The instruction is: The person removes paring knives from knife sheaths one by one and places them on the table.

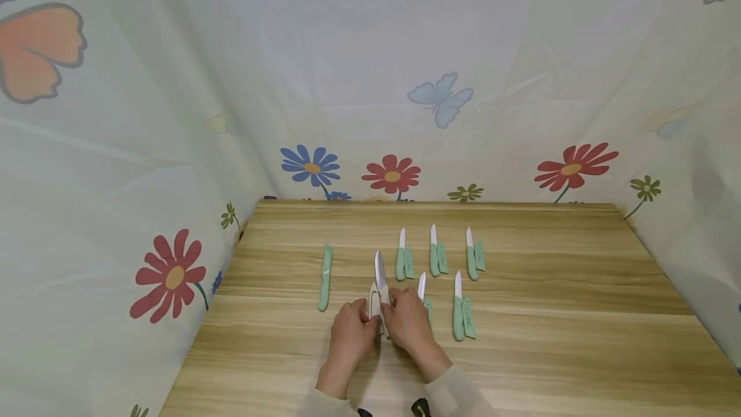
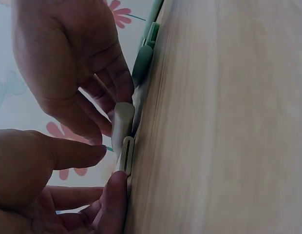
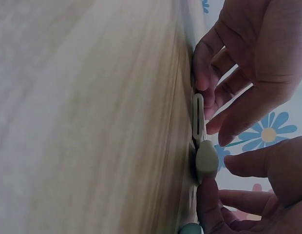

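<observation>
The right hand has its grip narrow on the pale handle of a white-bladed knife, thumb and fingers pinched round the butt end; the right wrist view shows that rounded butt between a fingertip and the thumb. Just beside it, the left hand pinches the knife's sheath, a slim pale sleeve whose open slot faces the camera in the right wrist view. Handle and sheath lie side by side, touching, low on the bench, with the blade pointing away from the person.

Judging from how things lie, this knife is bare and its sheath is apart from the blade, both in hand near the front middle of the bench.

Further out, five green-handled knives lie in two rows, each blade bare with its green sheath just beside it: three at the back and two nearer, one of the nearer pair partly hidden behind the right hand. To the left, well apart from the rows, one green knife lies fully sheathed. So five pairs look separated, one is being handled, and one sheathed knife remains, as far as I can judge.
</observation>
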`<state>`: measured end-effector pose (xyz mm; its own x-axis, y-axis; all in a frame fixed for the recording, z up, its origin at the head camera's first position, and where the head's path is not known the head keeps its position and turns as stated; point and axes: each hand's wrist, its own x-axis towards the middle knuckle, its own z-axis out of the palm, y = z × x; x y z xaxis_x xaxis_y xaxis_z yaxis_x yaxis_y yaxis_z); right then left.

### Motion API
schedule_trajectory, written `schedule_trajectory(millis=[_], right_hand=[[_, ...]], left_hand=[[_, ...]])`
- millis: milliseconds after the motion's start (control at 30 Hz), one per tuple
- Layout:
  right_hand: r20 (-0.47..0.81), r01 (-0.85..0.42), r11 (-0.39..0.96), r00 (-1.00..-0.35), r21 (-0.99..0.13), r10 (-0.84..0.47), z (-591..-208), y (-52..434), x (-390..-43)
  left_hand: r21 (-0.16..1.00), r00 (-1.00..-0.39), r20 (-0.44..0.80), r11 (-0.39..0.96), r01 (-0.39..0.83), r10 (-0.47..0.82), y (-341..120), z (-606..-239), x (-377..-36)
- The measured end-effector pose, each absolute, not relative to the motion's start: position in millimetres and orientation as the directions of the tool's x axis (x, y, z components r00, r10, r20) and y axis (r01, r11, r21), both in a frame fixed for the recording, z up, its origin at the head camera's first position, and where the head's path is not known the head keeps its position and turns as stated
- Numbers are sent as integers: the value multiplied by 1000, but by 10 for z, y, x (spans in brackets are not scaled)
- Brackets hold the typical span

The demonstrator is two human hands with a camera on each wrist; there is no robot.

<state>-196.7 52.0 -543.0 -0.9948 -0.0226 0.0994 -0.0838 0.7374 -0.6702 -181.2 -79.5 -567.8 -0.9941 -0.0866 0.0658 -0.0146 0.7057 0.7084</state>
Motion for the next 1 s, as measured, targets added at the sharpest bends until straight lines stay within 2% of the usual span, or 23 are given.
schedule_trajectory(millis=[300,567,800,1000], right_hand=[[92,-55,639,-995,-767,24,-5419,459,-1948],[4,-17,387,-999,-922,-35,-5357,347,-1881],[-64,36,216,-991,-976,-120,-5314,182,-1817],[-64,46,101,-981,-994,-185,-5294,12,-1814]], left_hand=[[796,-999,-29,603,-44,-35,-915,-5638,-1820],[848,-998,-63,525,-67,-25,-1069,-5575,-1818],[839,-991,19,541,-55,-130,-1221,-5497,-1832],[838,-954,93,539,-80,-286,-1360,-5417,-1826]])
